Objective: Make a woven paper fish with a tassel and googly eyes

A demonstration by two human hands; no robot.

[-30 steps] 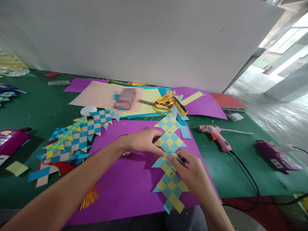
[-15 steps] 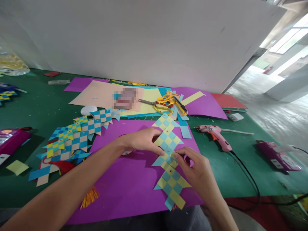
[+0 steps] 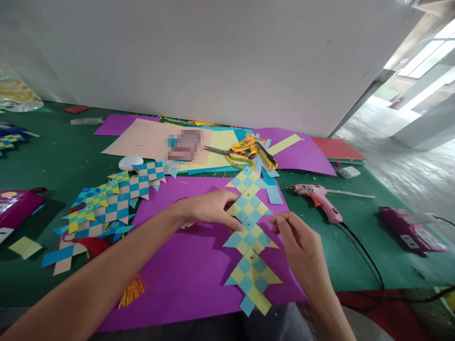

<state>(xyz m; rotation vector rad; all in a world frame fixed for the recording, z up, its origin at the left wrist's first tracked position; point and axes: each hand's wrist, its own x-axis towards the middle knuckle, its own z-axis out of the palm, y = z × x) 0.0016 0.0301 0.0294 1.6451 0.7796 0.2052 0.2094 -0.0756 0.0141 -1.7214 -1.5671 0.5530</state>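
Note:
A chain of several woven paper fish [image 3: 250, 208], checked in pale blue and yellow with small dark eyes, runs down over a purple sheet [image 3: 199, 284]. My left hand [image 3: 216, 208] grips its left edge near the middle, thumb on top and the other fingers partly hidden beneath. Just off the chain's right edge is my right hand [image 3: 298, 237], its thumb and fingers drawn together; I see nothing between them. Under my left wrist a round red-rimmed thing [image 3: 187, 225] is mostly covered.
To the left lies a pile of woven paper fish [image 3: 119, 206], with a yellow tassel [image 3: 132, 290] nearer me. Yellow-handled scissors [image 3: 236, 158] and a box cutter [image 3: 266, 156] rest behind. At right are a corded pink glue gun [image 3: 318, 196] and a magenta power strip [image 3: 410, 229].
My right hand has let go of the chain's middle and drawn off to the right. The lower fish now lie flatter and have shifted slightly. My left hand keeps its hold.

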